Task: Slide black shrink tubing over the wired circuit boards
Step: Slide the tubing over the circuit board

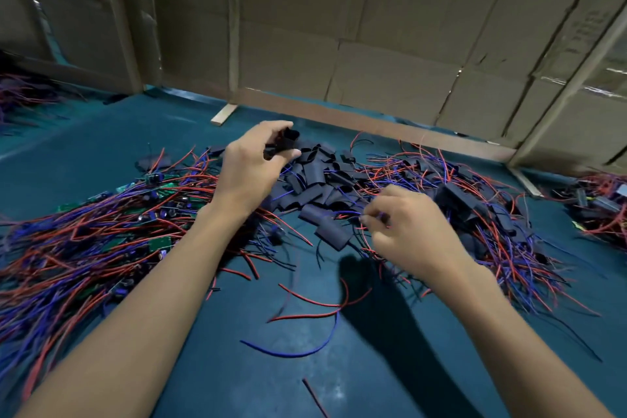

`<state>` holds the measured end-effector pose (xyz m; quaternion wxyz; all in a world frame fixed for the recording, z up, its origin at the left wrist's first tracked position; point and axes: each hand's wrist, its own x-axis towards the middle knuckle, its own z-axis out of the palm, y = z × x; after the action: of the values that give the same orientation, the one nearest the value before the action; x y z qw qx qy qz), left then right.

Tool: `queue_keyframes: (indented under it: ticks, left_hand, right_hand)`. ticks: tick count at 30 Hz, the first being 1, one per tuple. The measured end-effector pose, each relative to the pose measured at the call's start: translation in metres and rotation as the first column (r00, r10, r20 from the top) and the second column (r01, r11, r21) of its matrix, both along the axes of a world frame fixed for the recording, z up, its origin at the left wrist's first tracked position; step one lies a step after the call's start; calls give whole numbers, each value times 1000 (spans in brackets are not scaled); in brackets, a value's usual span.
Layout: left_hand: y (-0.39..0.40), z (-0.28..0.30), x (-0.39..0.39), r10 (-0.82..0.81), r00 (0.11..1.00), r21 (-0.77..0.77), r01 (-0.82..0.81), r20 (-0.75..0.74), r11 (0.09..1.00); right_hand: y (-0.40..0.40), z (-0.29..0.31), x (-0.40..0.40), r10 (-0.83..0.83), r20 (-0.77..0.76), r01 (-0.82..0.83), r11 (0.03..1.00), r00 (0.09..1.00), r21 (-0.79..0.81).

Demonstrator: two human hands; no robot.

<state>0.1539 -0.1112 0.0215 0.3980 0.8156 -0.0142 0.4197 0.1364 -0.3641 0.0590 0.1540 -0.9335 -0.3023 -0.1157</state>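
Observation:
My left hand [252, 168] is raised over the table and pinches a piece of black shrink tubing [284, 142] between thumb and fingers, its open end facing right. My right hand [403, 226] is lower, its fingers curled on thin blue and red wires [353, 214] that run into the heap. A pile of flat black tubing pieces [315, 180] lies between and behind the hands. Green circuit boards with red and blue wires [101, 231] are heaped at the left. A heap of tubed boards with wires [481, 214] lies at the right.
The teal table top [305, 377] in front holds loose red and blue wires [305, 312]. Cardboard walls [373, 44] close off the back and sides. More wired parts lie at the far right [597, 207] and far left [23, 95].

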Motion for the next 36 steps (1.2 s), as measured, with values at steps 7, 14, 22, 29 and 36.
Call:
queue_keyframes:
  ticks: [7, 14, 22, 29, 36]
  left_hand:
    - [-15, -1, 13, -11, 997, -168, -3, -82, 986]
    - [-55, -7, 19, -73, 986, -301, 25, -151, 953]
    - [-69, -22, -9, 93, 996, -330, -86, 5, 940]
    - [-81, -35, -19, 112, 979, -174, -82, 169, 981]
    - [-73, -45, -17, 7, 999, -267, -17, -38, 964]
  right_hand:
    - [-37, 13, -22, -278, -170, 145, 825, 945, -546]
    - [24, -31, -26, 40, -45, -46, 988, 998, -151]
    - [16, -53, -4, -16, 73, -2, 970, 997, 243]
    - [-19, -44, -6, -93, -17, 80, 727, 996, 682]
    - [-27, -33, -12, 182, -220, 105, 491, 959, 865]
